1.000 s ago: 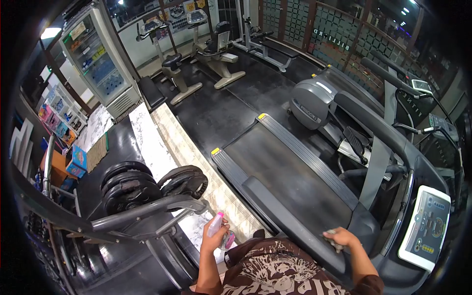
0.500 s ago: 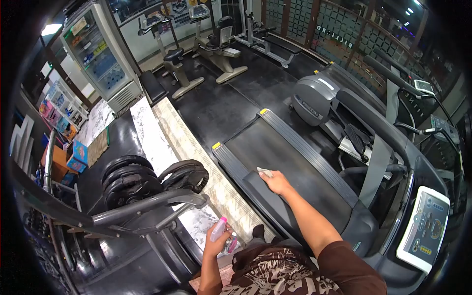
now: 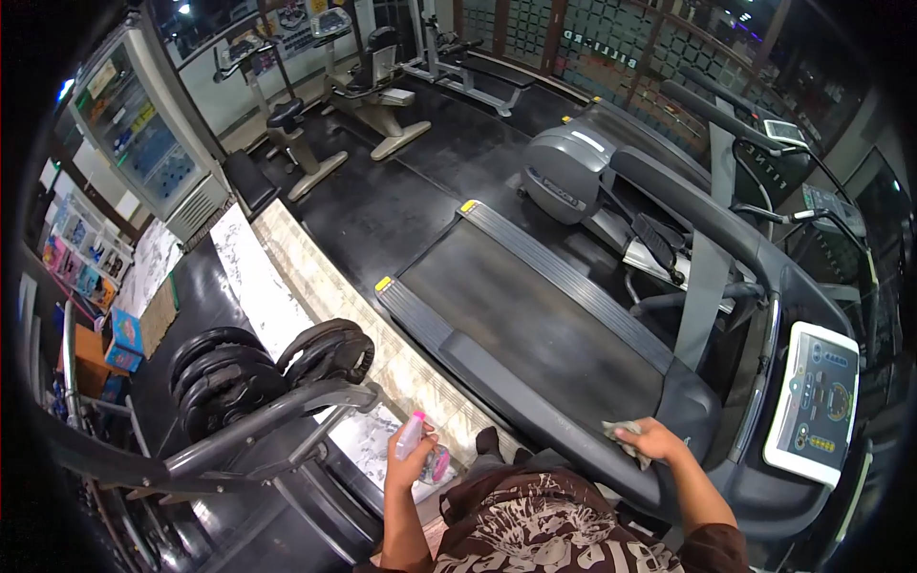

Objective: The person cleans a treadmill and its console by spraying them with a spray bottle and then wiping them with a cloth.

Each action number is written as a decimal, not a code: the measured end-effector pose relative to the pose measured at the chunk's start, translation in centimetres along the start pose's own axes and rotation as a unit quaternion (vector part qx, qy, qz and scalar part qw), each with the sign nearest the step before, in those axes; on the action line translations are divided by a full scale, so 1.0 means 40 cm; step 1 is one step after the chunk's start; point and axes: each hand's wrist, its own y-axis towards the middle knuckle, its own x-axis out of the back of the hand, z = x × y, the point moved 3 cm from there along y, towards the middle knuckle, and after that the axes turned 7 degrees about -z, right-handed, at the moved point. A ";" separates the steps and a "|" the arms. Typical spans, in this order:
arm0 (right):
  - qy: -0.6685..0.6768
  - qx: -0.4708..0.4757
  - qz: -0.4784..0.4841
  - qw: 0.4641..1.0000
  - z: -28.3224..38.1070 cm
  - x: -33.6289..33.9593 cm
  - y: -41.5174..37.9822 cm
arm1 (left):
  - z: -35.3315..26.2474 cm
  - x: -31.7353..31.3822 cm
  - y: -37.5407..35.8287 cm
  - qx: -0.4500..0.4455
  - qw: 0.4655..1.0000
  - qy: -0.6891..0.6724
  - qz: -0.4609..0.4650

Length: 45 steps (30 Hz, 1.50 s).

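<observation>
My left hand [image 3: 409,466] is wrapped around a translucent spray bottle [image 3: 409,439] with a pink tip, held low in front of my body at the left. Part of the bottle is hidden by my fingers. My right hand [image 3: 663,442] is closed on a crumpled pale cloth [image 3: 626,432], at the near handrail [image 3: 535,401] of a treadmill [image 3: 516,310], toward its front end. The cloth appears to touch the rail. Farther right, the treadmill's white-framed console [image 3: 817,401] faces me.
Black weight plates [image 3: 224,382] hang on a rack with a thick grey bar [image 3: 277,430] close on my left. Beyond the treadmill stands an elliptical machine [image 3: 564,177]. Exercise bikes [image 3: 382,115] and a glass-door fridge [image 3: 143,134] are farther back.
My right hand has moved with the cloth along the handrail, from its far end toward the console and nearer my body. My left hand still holds the bottle. The view has shifted slightly right.
</observation>
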 end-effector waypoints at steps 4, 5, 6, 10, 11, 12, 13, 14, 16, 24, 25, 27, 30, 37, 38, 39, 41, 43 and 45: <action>-0.168 0.059 -0.048 0.983 0.141 -0.101 0.127 | -0.013 -0.014 0.009 0.001 1.000 0.008 0.007; -0.120 0.101 -0.064 0.986 0.173 -0.123 0.158 | -0.018 -0.025 0.008 0.012 1.000 0.010 0.009; -0.056 0.092 -0.055 0.993 0.200 -0.141 0.193 | -0.014 -0.037 0.010 0.014 1.000 0.013 0.016; 0.003 0.141 -0.064 0.988 0.271 -0.181 0.245 | 0.006 -0.095 0.007 0.009 0.998 0.020 0.063; -0.004 0.138 -0.056 0.989 0.277 -0.177 0.233 | -0.003 -0.119 -0.002 0.006 0.996 0.018 0.083; -0.010 0.136 -0.049 0.989 0.269 -0.169 0.221 | -0.012 -0.142 -0.012 0.004 0.995 0.016 0.103; -0.020 0.152 -0.042 0.987 0.250 -0.159 0.211 | -0.021 -0.169 -0.026 0.009 0.988 0.006 0.154; -0.029 0.128 -0.017 0.991 0.239 -0.135 0.184 | -0.018 -0.195 -0.037 0.028 0.980 0.027 0.195; -0.051 0.080 0.035 0.995 0.222 -0.086 0.110 | -0.004 -0.245 -0.070 0.067 0.958 0.065 0.271; -0.196 0.053 0.049 0.978 -0.164 0.116 -0.117 | 0.060 -0.451 -0.258 0.052 0.928 0.155 0.334; -0.213 0.024 0.049 0.976 -0.187 0.158 -0.182 | 0.056 -0.475 -0.283 0.078 0.930 0.140 0.332; -0.246 0.005 0.040 0.968 -0.248 0.226 -0.266 | 0.082 -0.501 -0.326 0.071 0.937 0.141 0.311; -0.274 0.056 0.000 0.960 -0.339 0.265 -0.315 | 0.128 -0.528 -0.388 0.086 0.944 0.132 0.289; -0.206 0.222 -0.080 0.950 -0.313 0.139 -0.187 | 0.215 -0.571 -0.540 0.092 0.951 0.109 0.273; -0.173 0.223 -0.064 0.957 -0.293 0.125 -0.153 | 0.215 -0.582 -0.560 0.097 0.950 0.120 0.272; -0.138 0.223 -0.049 0.964 -0.276 0.113 -0.128 | 0.208 -0.593 -0.586 0.103 0.948 0.131 0.271; -0.100 0.244 -0.040 0.964 -0.232 0.091 -0.103 | 0.201 -0.625 -0.626 0.074 0.946 0.142 0.280; -0.102 0.258 -0.031 0.960 -0.226 0.105 -0.113 | 0.188 -0.668 -0.658 0.050 0.924 0.209 0.316; -0.143 0.262 -0.022 0.954 -0.242 0.135 -0.154 | 0.137 -0.736 -0.699 0.017 0.903 0.243 0.355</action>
